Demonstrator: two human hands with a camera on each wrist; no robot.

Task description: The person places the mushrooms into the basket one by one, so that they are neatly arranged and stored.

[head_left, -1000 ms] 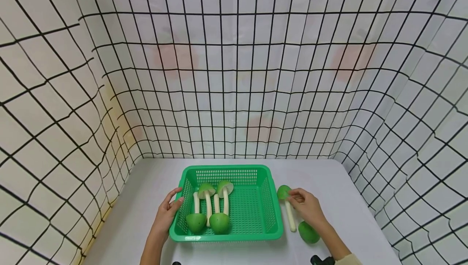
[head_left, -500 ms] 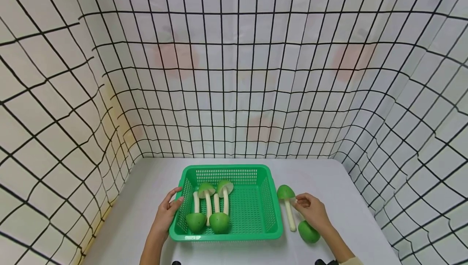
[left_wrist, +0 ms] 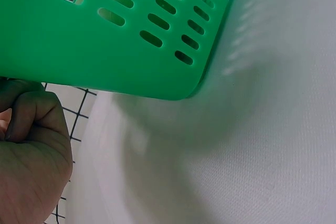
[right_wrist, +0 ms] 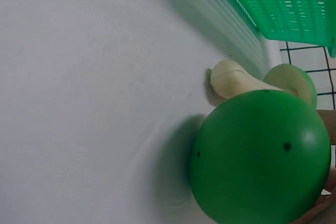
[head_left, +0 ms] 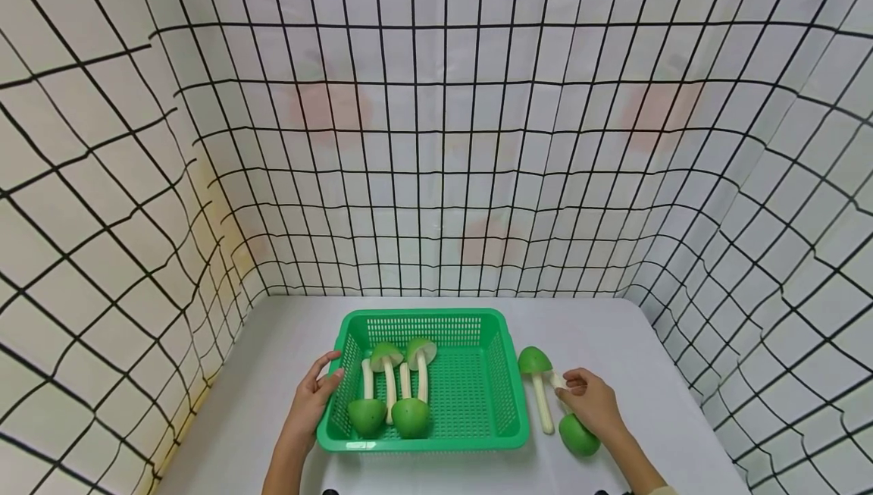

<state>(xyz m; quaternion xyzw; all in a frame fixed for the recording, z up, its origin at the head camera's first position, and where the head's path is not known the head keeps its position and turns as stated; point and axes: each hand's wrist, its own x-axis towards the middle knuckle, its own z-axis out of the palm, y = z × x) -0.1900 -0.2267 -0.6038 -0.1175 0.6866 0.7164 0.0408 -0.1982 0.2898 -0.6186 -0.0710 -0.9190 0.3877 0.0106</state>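
Observation:
A green plastic basket point(head_left: 477, 443) stands on the table, with several toy mushrooms with green caps and pale stems, such as a mushroom point(head_left: 411, 417), lying in its left half. My left hand point(head_left: 310, 404) grips the basket's left rim, thumb over the edge; its curled fingers show beside the rim in the left wrist view. Outside the basket's right side, my right hand point(head_left: 592, 402) pinches the pale stem end of a mushroom point(head_left: 579, 436) whose cap points toward me. That green cap point(right_wrist: 260, 156) fills much of the right wrist view and hides the stem there. Another mushroom point(head_left: 535, 361) lies between this one and the basket.
A white table point(head_left: 641, 374) carries everything. Black grid netting point(head_left: 443, 177) over white sheeting encloses it at the back and both sides. The basket's wall point(right_wrist: 294, 3) rises close by in the right wrist view.
My right hand has left the cap of the mushroom beside the basket, shifted right and slightly nearer, and now pinches the other mushroom's stem. My left hand has stayed on the basket rim.

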